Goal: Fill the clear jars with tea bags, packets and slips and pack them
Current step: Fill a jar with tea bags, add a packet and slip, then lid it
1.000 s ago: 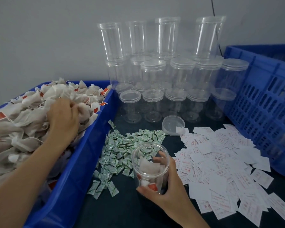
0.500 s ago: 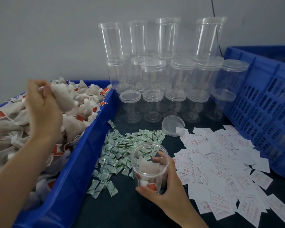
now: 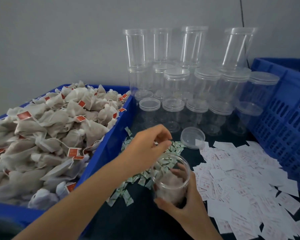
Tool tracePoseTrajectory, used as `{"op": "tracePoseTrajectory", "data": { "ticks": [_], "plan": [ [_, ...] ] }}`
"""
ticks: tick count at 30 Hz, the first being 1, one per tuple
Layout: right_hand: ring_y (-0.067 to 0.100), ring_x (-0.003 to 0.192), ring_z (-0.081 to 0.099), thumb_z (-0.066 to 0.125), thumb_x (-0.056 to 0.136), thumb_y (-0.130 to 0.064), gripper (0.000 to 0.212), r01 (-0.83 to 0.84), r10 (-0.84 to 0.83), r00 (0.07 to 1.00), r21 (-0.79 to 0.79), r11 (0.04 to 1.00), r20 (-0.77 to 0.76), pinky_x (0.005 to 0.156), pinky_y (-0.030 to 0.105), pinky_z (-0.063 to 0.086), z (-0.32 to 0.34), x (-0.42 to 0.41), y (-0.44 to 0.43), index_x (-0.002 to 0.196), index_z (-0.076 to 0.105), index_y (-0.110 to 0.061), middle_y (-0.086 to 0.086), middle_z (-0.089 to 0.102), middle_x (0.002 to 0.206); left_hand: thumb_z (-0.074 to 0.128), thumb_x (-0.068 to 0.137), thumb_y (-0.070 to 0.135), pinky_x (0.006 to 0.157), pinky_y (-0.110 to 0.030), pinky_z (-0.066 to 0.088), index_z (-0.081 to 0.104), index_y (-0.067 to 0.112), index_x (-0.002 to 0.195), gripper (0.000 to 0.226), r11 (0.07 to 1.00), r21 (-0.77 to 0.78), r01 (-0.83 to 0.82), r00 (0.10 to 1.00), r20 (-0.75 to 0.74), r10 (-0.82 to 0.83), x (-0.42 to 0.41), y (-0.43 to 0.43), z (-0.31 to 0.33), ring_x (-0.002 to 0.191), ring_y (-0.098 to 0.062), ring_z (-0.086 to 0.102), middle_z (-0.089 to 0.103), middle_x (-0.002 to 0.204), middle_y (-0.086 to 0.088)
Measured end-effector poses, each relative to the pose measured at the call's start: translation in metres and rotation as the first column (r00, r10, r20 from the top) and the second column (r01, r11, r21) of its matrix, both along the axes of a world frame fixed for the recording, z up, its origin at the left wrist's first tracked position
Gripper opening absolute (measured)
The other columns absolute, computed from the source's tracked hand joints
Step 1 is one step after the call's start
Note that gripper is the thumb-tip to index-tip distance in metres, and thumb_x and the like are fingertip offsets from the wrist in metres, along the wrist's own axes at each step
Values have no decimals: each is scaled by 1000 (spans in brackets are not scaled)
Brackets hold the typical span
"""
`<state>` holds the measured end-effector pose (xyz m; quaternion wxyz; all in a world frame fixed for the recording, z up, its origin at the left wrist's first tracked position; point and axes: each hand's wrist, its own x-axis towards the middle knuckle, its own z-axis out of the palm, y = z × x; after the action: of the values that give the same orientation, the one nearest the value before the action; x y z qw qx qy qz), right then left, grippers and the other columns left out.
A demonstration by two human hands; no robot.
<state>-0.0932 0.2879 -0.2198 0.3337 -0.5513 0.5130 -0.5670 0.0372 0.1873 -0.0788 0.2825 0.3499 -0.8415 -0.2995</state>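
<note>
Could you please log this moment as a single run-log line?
step: filling jar | right hand: holds open jar, tea bags inside | left hand: above green packets, hold unclear | lid: off

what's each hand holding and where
Right hand grips the open jar round its lower wall. Left hand, curled over the packets: too blurred to tell if it pinches anything.
</note>
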Motion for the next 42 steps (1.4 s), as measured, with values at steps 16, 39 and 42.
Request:
{"op": "tracePoseTrajectory", "data": {
  "ticks": [16, 39, 42],
  "plan": [
    [-6, 124, 50, 91, 58, -58, 102, 51, -49, 997, 22, 998, -64, 87, 3, 44, -6, -3, 0, 140, 31, -55, -25, 51, 132, 50, 96, 27, 93, -38, 22, 54, 25, 81, 17, 675, -577, -460, 651, 298, 698, 96, -109, -19, 98, -26, 53, 62, 91, 1],
    [5, 125, 56, 92, 65, -48, 94, 17, -17, 999, 19, 1000, -33, 92, 13, 49, -2, -1, 0, 141, 35, -47, -21, 52, 137, 60, 91, 13, 81, -16, 50, 62, 24, 99, 14, 992, 88, 89, 970, -232, -66, 9, 32, -10, 91, 1, 64, 68, 94, 14],
    [6, 127, 56, 92, 70, -36, 97, -10, 10, 1000, -13, 1000, 12, 97, 17, 49, 0, 0, 0, 145, 32, -46, -16, 55, 139, 65, 88, 20, 91, -2, 34, 56, 36, 113, 31, 998, 62, 2, 978, -207, 11, 8, 38, -39, 113, 11, 48, 57, 113, 27]
  ]
}}
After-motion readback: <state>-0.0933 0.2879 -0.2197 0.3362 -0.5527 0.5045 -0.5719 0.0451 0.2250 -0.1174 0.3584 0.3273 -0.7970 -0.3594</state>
